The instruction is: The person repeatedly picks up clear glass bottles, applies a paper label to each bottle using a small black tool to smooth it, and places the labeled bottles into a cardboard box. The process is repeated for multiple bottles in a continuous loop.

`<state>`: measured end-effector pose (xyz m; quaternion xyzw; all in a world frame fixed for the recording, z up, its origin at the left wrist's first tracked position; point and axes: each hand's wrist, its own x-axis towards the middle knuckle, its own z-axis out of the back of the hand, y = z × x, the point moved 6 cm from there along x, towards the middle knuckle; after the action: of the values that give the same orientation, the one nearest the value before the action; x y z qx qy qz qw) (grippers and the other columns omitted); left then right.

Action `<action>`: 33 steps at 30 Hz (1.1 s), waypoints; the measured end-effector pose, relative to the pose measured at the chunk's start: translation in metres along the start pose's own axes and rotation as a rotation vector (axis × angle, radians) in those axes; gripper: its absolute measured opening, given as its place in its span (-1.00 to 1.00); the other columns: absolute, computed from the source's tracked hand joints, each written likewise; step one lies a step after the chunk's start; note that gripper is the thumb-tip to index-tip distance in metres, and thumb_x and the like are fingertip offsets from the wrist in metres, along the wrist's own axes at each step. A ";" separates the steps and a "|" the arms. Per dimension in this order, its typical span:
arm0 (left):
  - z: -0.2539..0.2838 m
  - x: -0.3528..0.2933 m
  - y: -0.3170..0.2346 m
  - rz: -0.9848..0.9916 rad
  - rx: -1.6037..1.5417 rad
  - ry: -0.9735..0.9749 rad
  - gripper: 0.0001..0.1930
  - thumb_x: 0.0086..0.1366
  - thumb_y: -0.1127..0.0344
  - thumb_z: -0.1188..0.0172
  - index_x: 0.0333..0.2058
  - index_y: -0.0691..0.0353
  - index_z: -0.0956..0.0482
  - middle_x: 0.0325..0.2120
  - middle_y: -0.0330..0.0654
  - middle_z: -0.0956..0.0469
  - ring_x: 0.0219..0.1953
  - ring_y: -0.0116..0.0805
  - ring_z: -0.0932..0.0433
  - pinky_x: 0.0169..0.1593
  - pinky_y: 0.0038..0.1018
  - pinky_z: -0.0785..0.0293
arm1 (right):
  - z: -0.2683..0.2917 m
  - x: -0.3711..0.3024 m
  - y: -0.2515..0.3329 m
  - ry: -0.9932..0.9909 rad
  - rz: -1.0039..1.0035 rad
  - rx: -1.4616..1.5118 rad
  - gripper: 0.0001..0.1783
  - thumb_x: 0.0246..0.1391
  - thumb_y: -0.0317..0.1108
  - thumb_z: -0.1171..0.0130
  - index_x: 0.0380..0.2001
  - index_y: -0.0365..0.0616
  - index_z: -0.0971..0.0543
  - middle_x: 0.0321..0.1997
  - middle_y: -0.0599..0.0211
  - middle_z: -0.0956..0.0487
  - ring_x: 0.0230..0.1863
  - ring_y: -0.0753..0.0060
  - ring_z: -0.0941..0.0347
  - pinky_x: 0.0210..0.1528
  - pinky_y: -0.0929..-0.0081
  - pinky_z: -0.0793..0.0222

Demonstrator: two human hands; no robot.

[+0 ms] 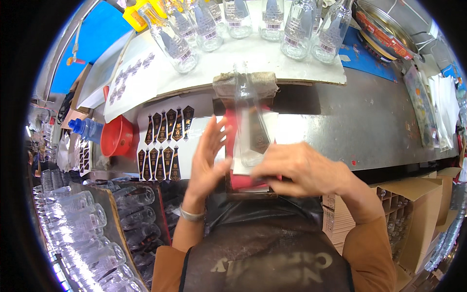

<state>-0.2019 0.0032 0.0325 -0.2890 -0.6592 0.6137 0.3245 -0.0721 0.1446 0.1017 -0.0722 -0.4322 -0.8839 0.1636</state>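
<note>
While a carton holds bottles, left fingers spread free; right fingers curl, grip unclear.

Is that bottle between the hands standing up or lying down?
Lying down: the bottle has its neck across the cloth-wrapped rest and its base beside the right hand.

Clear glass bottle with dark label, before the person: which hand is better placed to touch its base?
Probably the right hand: its fingers are nearest the bottle's base; the left hand shows a gap.
</note>
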 end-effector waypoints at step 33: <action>-0.002 -0.001 0.000 0.027 0.183 0.082 0.06 0.11 0.31 -0.43 0.48 0.27 0.07 0.44 0.12 -0.07 0.45 -0.04 -0.14 0.39 -0.16 -0.23 | 0.000 0.018 -0.023 -0.325 0.227 -0.277 -0.74 -0.23 -0.47 -0.32 -0.36 -0.06 -0.57 -0.23 0.32 -0.56 -0.14 0.15 -0.47 -0.07 0.17 -0.45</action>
<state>-0.1996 0.0034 0.0320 -0.2921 -0.5825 0.6633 0.3679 -0.0974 0.1534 0.0891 -0.2831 -0.3165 -0.8875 0.1788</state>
